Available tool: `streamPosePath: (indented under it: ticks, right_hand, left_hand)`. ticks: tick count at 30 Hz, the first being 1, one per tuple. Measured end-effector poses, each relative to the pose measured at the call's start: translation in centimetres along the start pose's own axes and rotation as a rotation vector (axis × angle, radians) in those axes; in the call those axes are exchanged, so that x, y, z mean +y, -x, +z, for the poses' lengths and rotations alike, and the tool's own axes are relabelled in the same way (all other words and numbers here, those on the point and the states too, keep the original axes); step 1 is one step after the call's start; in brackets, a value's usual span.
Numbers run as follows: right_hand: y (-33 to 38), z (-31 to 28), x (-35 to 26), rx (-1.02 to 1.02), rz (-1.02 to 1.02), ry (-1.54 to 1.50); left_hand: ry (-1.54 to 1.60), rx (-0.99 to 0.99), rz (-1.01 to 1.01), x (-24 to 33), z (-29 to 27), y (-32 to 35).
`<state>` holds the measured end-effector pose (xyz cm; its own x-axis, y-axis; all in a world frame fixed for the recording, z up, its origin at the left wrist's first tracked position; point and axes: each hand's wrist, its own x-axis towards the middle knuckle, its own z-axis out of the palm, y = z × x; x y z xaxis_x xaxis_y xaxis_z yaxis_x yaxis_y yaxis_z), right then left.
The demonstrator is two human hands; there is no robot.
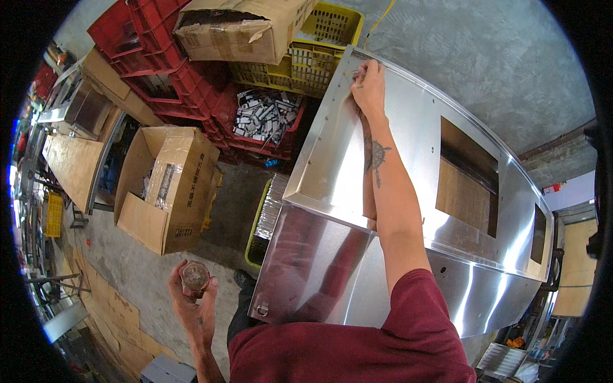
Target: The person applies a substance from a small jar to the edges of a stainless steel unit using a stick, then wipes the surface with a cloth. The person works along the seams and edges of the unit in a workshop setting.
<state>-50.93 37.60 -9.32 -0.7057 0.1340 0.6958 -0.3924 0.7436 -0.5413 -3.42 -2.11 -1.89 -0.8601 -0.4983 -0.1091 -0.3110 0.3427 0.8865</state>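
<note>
My left hand (189,290) is closed around a round, brownish-grey object with a blunt, worn end (195,276). It is held to the left of my body, away from the metalwork; the rest of the object is hidden. My right arm stretches across a shiny sheet-metal cabinet (402,108). At its far left corner my right hand (369,89) rests by the raised edge, fingers bent and pinched together. What they pinch, if anything, is too small to make out. Small holes or fasteners line the left margin of the metal top, which has a large rectangular opening (467,182).
Left of the cabinet stand an open cardboard box (185,185), stacked red crates (163,89) and a red bin of small metal pieces (268,115). A yellow crate (325,60) and another carton (249,38) are behind. A yellow-green basket (254,255) sits close to the cabinet's left side.
</note>
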Motion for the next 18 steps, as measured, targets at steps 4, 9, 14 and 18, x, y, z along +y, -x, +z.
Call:
streamPosePath:
  ticks: [4, 9, 14, 18]
  right_hand:
    - [0.0, 0.0, -0.3, -0.004, 0.019, 0.043]
    - [-0.1, -0.1, -0.1, -0.005, 0.007, 0.060]
    - [0.0, -0.1, -0.6, -0.022, 0.015, 0.014]
    - [-0.1, -0.1, 0.1, -0.002, 0.004, 0.063]
  left_hand:
    - [-0.021, 0.006, 0.004, -0.5, -0.1, 0.0]
    - [-0.025, -0.004, 0.023, -0.2, -0.1, 0.0]
    - [-0.031, 0.005, 0.006, -0.1, -0.2, 0.2]
    - [-0.027, 0.014, 0.015, -0.6, 0.0, 0.1]
